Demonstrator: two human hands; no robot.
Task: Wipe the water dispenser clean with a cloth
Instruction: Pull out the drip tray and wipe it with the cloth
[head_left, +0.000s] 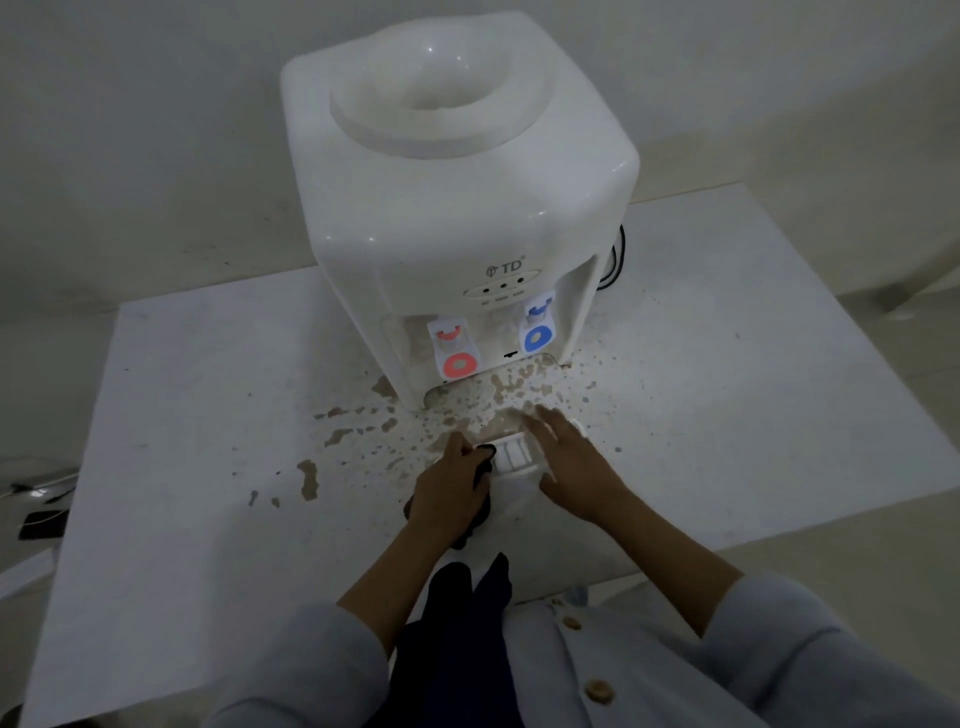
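A white tabletop water dispenser (457, 197) stands at the back middle of a white table (208, 415), with a red tap (456, 351) and a blue tap (537, 327) on its front. In front of it lies its white drip tray (511, 457), pulled out onto the table. My left hand (452, 493) grips a dark cloth (480, 512) against the tray's left end. My right hand (569, 462) rests on the tray's right side with fingers spread.
Brown splashes and stains (363, 431) spread over the table in front of the dispenser. A black cord (615, 260) hangs behind its right side. A wall stands close behind. Dark objects (41, 519) lie on the floor at the left.
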